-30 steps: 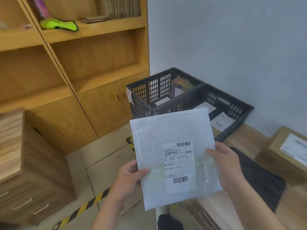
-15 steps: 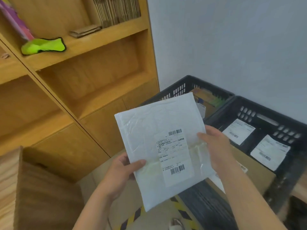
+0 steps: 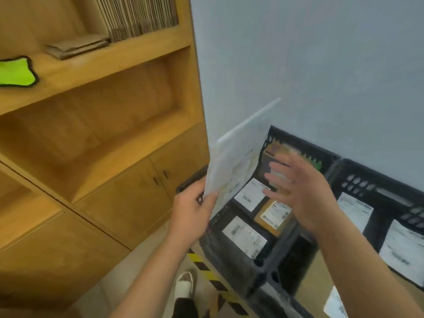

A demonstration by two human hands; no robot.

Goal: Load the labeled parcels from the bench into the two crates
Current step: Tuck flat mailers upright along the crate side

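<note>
White padded mailer (image 3: 236,161) tilts on edge over the left crate's (image 3: 229,260) near-left corner, pinched at its lower corner by my left hand (image 3: 192,210). My right hand (image 3: 302,189) hovers spread wide, touching nothing. I'd lower it flat, label up, onto the parcels (image 3: 244,236) inside before letting go.

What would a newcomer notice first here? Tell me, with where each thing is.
The white parcel stands out, held on edge by the left hand at its lower corner, above the black crate beside the cabinet. The right hand hovers open and blurred over that crate, apart from the parcel. A bright green cloth lies on the shelf at upper left.
</note>
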